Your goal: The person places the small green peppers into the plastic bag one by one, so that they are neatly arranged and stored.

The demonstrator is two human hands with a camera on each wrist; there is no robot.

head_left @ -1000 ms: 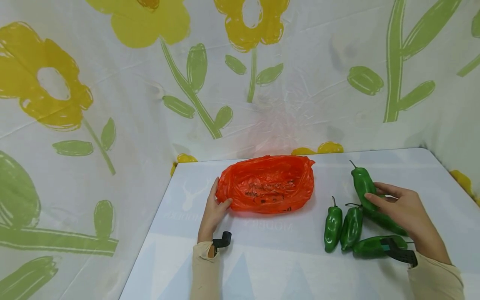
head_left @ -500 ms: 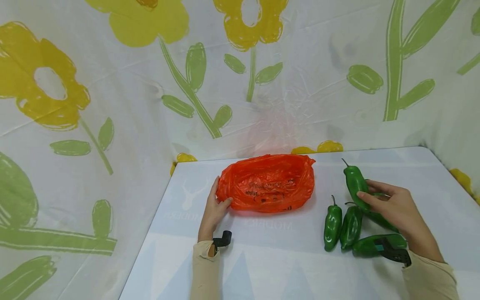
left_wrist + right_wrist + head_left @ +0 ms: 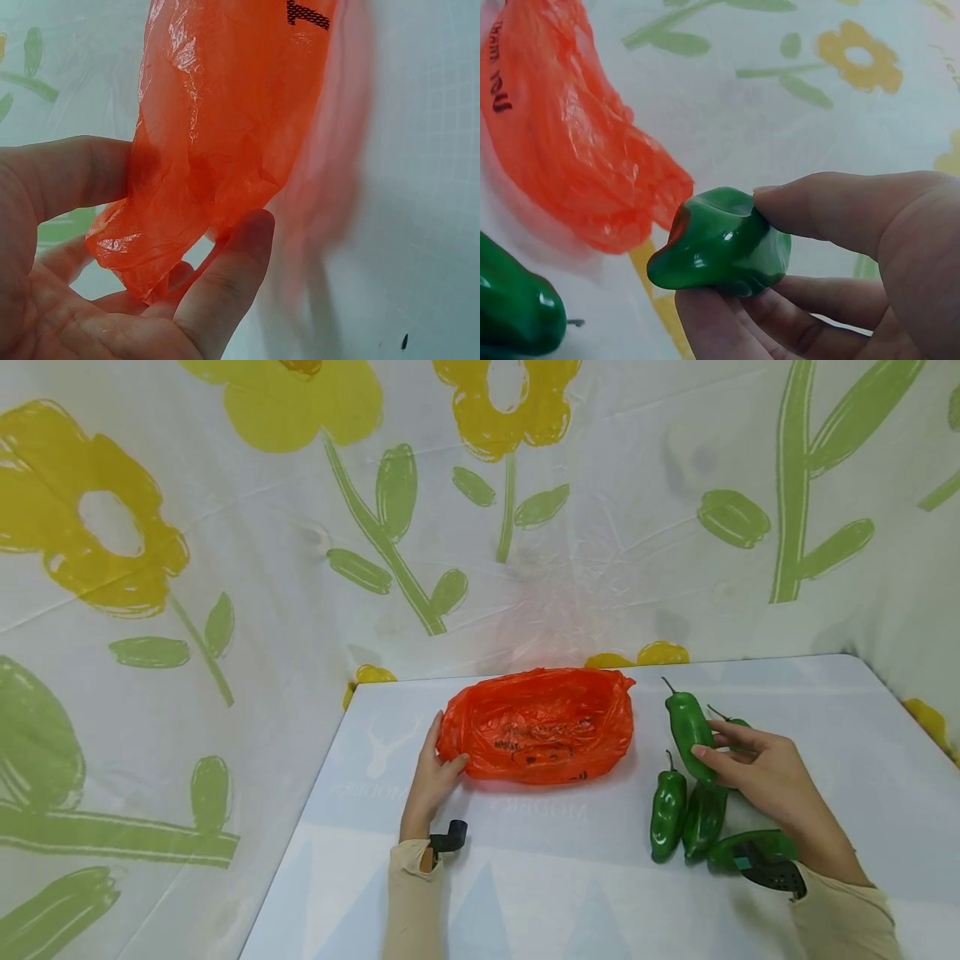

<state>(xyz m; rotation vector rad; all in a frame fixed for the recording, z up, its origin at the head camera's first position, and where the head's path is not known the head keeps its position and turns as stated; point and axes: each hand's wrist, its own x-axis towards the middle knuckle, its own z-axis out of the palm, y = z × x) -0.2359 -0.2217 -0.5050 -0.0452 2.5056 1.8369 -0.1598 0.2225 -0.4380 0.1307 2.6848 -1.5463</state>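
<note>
A red plastic bag (image 3: 540, 727) with dark print lies with its mouth spread on the table. My left hand (image 3: 432, 785) holds its left end; in the left wrist view the thumb and fingers are around the thin film (image 3: 225, 112). My right hand (image 3: 772, 781) pinches a green pepper (image 3: 688, 727) between thumb and fingers, stem pointing up and away, to the right of the bag. In the right wrist view the blunt, lobed end of that pepper (image 3: 720, 244) faces the camera.
Several more green peppers lie below and around my right hand: a left one (image 3: 667, 817), a middle one (image 3: 702, 827), a front one (image 3: 750, 850) partly behind the wrist camera (image 3: 772, 872), and one (image 3: 738, 727) mostly hidden behind the fingers. A flowered sheet (image 3: 622, 568) hangs behind the white table (image 3: 525, 877).
My right hand has moved left with the green pepper, closer to the bag, uncovering the top of a pepper behind it. My left hand stays at the bag's left end.
</note>
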